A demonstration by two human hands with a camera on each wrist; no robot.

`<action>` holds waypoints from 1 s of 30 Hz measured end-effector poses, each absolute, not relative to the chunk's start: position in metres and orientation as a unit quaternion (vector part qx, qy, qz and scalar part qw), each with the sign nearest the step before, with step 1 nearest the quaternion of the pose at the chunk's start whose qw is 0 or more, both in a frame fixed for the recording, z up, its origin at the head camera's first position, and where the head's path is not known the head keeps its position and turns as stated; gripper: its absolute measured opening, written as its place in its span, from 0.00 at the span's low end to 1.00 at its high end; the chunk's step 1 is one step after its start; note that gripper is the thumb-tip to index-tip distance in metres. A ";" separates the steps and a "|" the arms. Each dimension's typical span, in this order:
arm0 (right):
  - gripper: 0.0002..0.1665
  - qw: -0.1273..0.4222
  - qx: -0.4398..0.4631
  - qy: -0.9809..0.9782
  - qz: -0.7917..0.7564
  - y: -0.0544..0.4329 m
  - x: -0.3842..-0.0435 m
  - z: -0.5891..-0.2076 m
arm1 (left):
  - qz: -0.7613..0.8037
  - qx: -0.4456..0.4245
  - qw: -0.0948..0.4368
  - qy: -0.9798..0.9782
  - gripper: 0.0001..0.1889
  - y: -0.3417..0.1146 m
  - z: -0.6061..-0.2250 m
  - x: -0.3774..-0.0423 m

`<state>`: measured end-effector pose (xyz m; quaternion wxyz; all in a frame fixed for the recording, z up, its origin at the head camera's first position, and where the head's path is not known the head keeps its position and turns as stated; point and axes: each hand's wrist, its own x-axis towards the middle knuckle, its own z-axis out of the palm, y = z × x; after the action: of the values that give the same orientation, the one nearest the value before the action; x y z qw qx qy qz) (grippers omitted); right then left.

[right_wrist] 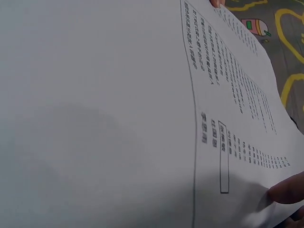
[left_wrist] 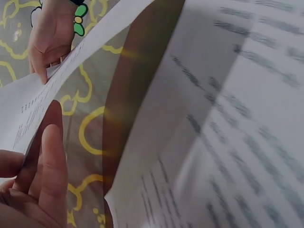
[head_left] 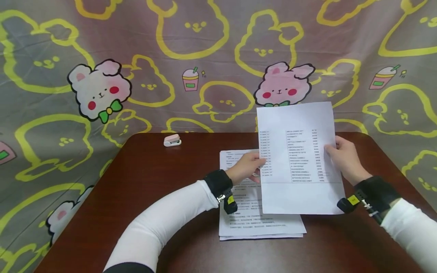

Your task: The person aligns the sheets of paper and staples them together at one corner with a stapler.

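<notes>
A printed sheet of paper (head_left: 293,197) is held up, tilted toward the head camera, above a stack of printed papers (head_left: 259,227) on the table. My left hand (head_left: 245,167) pinches its left edge, thumb in front and fingers behind. On the opposite edge, my right hand (head_left: 348,157) pinches the sheet with its thumb on the printed side. The left wrist view shows the sheet nearly edge-on between the left fingers (left_wrist: 53,166). Rows of print and a small boxed entry show in the right wrist view, near the right thumb (right_wrist: 287,190). The sheet hides part of the stack.
A pink and white stapler (head_left: 172,140) lies at the back left of the dark brown table (head_left: 164,174). Behind the table's far edge hangs a cloth (head_left: 218,72) with cartoon figures in yellow outline.
</notes>
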<state>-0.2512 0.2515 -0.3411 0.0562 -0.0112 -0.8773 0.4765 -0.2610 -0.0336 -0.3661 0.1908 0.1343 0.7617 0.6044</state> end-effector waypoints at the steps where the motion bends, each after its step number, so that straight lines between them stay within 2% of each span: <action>1: 0.32 0.053 -0.005 -0.877 0.478 0.248 -0.252 -0.342 | 0.605 0.133 0.193 0.761 0.15 -0.038 -0.366 -0.259; 20: 0.30 -0.009 0.072 -0.873 0.482 0.206 -0.254 -0.360 | 0.594 0.071 0.208 0.774 0.17 -0.097 -0.371 -0.247; 30: 0.29 -0.042 0.077 -0.875 0.477 0.192 -0.257 -0.382 | 0.569 0.049 0.219 0.791 0.16 -0.116 -0.385 -0.246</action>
<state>-0.2575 0.1921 -0.3822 -0.0419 0.0768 -0.8748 0.4766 -0.2461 -0.1157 -0.3852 0.2191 0.0490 0.7911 0.5690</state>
